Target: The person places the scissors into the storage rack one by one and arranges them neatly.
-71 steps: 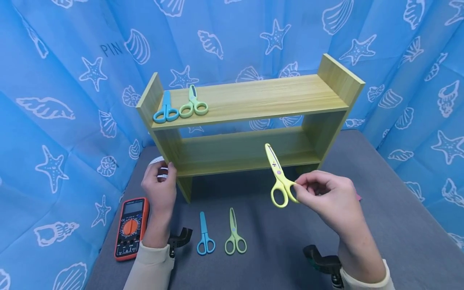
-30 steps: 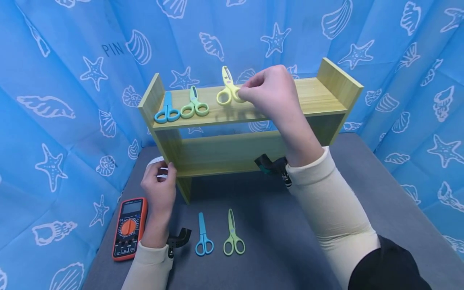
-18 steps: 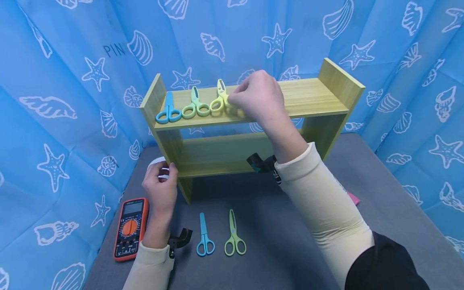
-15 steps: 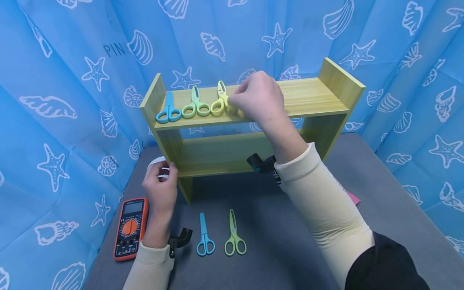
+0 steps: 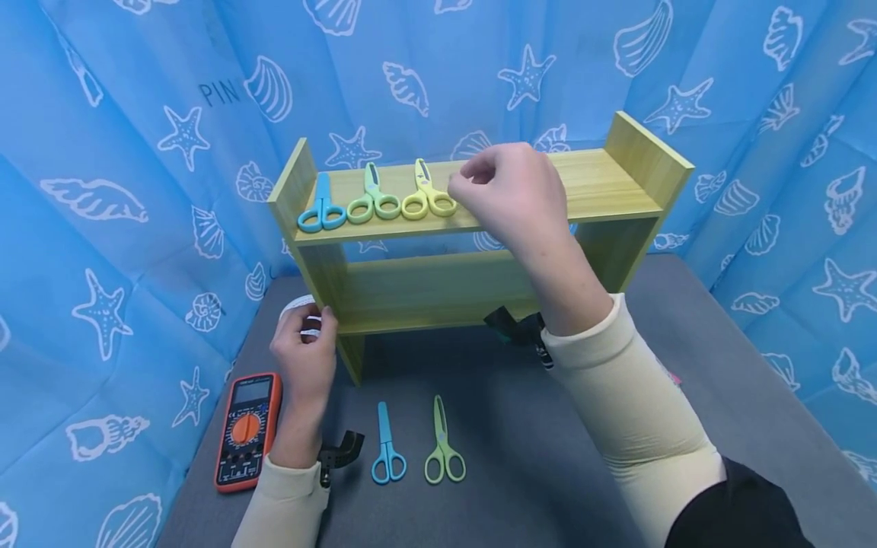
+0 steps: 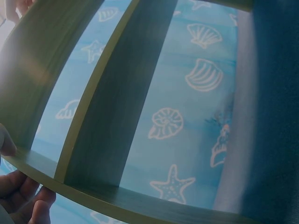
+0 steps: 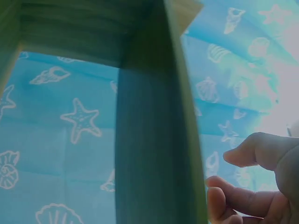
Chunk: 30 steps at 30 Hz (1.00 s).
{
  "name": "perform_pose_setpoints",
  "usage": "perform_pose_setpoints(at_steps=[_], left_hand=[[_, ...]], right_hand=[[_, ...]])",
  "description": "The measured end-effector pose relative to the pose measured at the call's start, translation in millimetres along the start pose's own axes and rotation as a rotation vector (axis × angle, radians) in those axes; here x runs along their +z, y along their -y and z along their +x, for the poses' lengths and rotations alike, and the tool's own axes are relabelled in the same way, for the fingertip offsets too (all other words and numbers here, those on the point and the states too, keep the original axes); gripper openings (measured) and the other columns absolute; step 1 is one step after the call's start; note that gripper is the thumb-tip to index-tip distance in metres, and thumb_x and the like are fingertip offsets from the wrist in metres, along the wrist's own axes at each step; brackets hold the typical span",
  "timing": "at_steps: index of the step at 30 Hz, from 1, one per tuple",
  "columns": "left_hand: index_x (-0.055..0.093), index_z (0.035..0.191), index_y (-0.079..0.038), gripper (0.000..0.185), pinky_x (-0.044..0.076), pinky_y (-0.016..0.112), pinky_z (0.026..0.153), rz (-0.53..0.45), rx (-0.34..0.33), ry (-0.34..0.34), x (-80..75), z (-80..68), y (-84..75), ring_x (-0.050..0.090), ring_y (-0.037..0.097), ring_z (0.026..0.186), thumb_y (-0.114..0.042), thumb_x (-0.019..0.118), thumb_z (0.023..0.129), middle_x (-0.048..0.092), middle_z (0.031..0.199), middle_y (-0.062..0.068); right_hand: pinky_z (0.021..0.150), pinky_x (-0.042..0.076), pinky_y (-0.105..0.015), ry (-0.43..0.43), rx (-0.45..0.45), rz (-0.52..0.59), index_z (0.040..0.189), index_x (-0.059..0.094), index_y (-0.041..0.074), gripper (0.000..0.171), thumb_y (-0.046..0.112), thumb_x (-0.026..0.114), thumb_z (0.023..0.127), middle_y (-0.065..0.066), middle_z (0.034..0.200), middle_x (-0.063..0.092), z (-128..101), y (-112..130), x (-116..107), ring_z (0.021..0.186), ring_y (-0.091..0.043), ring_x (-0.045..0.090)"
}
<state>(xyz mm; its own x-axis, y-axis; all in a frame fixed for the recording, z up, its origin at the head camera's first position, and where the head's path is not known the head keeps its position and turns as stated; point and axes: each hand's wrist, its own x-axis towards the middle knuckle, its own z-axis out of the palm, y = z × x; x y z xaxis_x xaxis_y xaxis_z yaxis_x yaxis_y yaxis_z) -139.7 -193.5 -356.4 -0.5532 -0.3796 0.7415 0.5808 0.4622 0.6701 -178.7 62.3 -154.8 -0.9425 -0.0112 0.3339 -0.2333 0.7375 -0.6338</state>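
The yellow scissors [image 5: 428,193] are laid flat on top of the wooden shelf [image 5: 592,179], lined up beside green scissors [image 5: 372,190] and, at the left end, blue scissors [image 5: 323,200]. Just beside the yellow loops the right hand [image 5: 517,194] is held, thumb and forefinger parted! By the left hand [image 5: 306,356] the shelf's left side is pinched. Below, a second blue pair [image 5: 386,440], a second green pair [image 5: 442,439] and an orange multimeter [image 5: 246,431] are set out on the tabletop [image 5: 527,457].

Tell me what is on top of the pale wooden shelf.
Blue plastic scissors, green plastic scissors and yellow plastic scissors; the right hand hides part of the upper board.
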Motion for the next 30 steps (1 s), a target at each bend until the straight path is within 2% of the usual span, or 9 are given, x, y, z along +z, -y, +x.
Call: perform_pose_setpoints(at_steps=[3, 8, 11, 18, 25, 30], left_hand=[[0.068, 0.093, 0.015, 0.005, 0.047, 0.015, 0.068, 0.003, 0.005, -0.001, 0.6, 0.3, -0.5, 0.058, 0.013, 0.081, 0.011, 0.065, 0.09, 0.064, 0.089, 0.027], [0.068, 0.093, 0.014, 0.005, 0.047, 0.015, 0.068, -0.007, 0.01, 0.0, 0.9, 0.6, -0.4, 0.058, 0.01, 0.081, 0.012, 0.066, 0.089, 0.063, 0.088, 0.027], [0.068, 0.093, 0.014, 0.005, 0.047, 0.015, 0.068, -0.008, 0.008, -0.003, 0.9, 0.4, -0.4, 0.058, 0.01, 0.081, 0.011, 0.066, 0.089, 0.064, 0.088, 0.027], [0.068, 0.093, 0.014, 0.005, 0.047, 0.014, 0.067, -0.005, 0.008, -0.002, 0.9, 0.0, -0.3, 0.058, 0.012, 0.081, 0.011, 0.066, 0.09, 0.064, 0.088, 0.027], [0.068, 0.092, 0.015, 0.005, 0.047, 0.015, 0.067, -0.001, 0.007, -0.007, 0.9, -0.5, -0.1, 0.058, 0.011, 0.081, 0.011, 0.066, 0.089, 0.064, 0.089, 0.027], [0.069, 0.093, 0.014, 0.006, 0.047, 0.014, 0.067, 0.003, -0.003, -0.009, 1.7, -1.0, 0.8, 0.058, 0.007, 0.081, 0.01, 0.066, 0.09, 0.065, 0.09, 0.026]], right_hand=[[0.074, 0.043, -0.035, -0.048, -0.016, 0.023, 0.11, 0.079, 0.017, 0.031, 0.029, 0.058, 0.091, 0.002, 0.099, 0.07, -11.7, -3.9, -5.8, 0.088, -0.018, 0.056], [0.067, 0.041, -0.037, -0.132, -0.063, 0.067, 0.111, 0.077, 0.014, 0.029, 0.032, 0.062, 0.094, 0.0, 0.096, 0.069, -33.5, -15.3, -9.3, 0.077, -0.021, 0.054], [0.065, 0.041, -0.035, -0.189, -0.109, 0.105, 0.11, 0.078, 0.011, 0.026, 0.028, 0.067, 0.094, -0.001, 0.093, 0.069, -47.3, -24.6, -7.5, 0.073, -0.019, 0.055], [0.067, 0.047, -0.025, -0.268, -0.184, 0.169, 0.107, 0.078, 0.007, 0.02, 0.02, 0.074, 0.092, -0.002, 0.091, 0.069, -78.8, -44.2, 3.3, 0.076, -0.013, 0.058], [0.069, 0.05, -0.02, -0.291, -0.228, 0.191, 0.105, 0.077, 0.006, 0.018, 0.013, 0.078, 0.088, -0.003, 0.091, 0.068, -100.9, -59.7, 19.3, 0.078, -0.013, 0.06], [0.073, 0.054, -0.024, -0.285, -0.265, 0.199, 0.104, 0.077, 0.006, 0.021, 0.011, 0.081, 0.085, -0.002, 0.091, 0.069, -115.2, -71.2, 33.0, 0.08, -0.013, 0.062]])
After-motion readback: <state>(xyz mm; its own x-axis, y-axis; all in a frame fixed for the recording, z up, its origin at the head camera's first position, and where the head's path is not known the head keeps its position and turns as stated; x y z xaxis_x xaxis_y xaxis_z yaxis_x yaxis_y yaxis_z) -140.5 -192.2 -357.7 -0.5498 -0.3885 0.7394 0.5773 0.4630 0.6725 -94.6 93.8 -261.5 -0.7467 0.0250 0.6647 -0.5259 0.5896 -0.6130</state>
